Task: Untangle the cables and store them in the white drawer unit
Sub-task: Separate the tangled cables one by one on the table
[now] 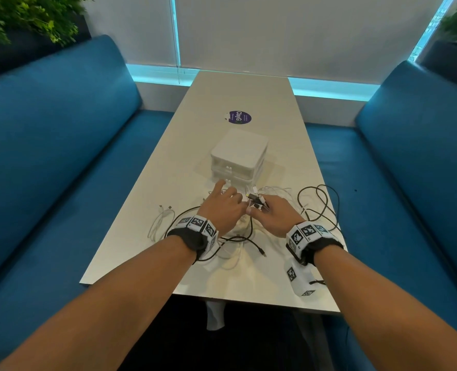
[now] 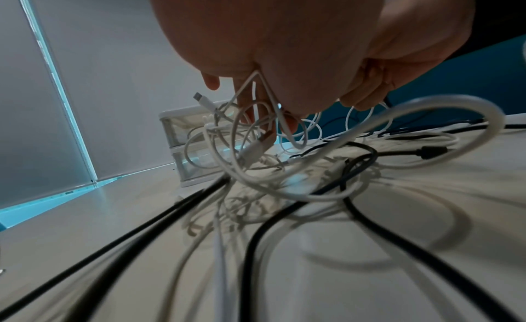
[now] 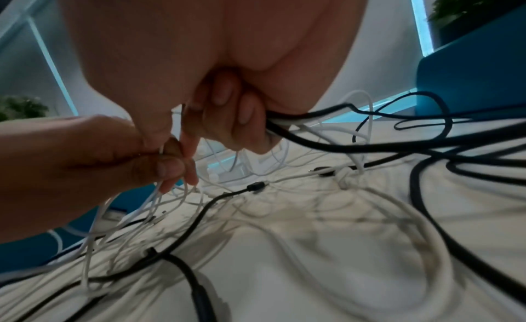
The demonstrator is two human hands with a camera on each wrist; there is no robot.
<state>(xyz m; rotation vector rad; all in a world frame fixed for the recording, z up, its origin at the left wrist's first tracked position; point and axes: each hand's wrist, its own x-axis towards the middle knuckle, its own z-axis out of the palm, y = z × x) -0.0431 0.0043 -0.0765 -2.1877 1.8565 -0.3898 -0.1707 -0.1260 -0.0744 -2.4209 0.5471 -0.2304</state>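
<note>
A tangle of white cables and black cables lies on the near half of the white table. The white drawer unit stands just beyond the tangle, its drawers closed. My left hand pinches a few thin white cables, lifted off the table. Beside it my right hand has its fingers curled round a bunch of black and white cables, with connector ends sticking out above the fist. The two hands touch over the middle of the tangle.
A purple round sticker lies on the table behind the drawer unit. Blue benches flank the table on both sides. Loose white cable ends reach toward the left table edge; black loops spread to the right edge.
</note>
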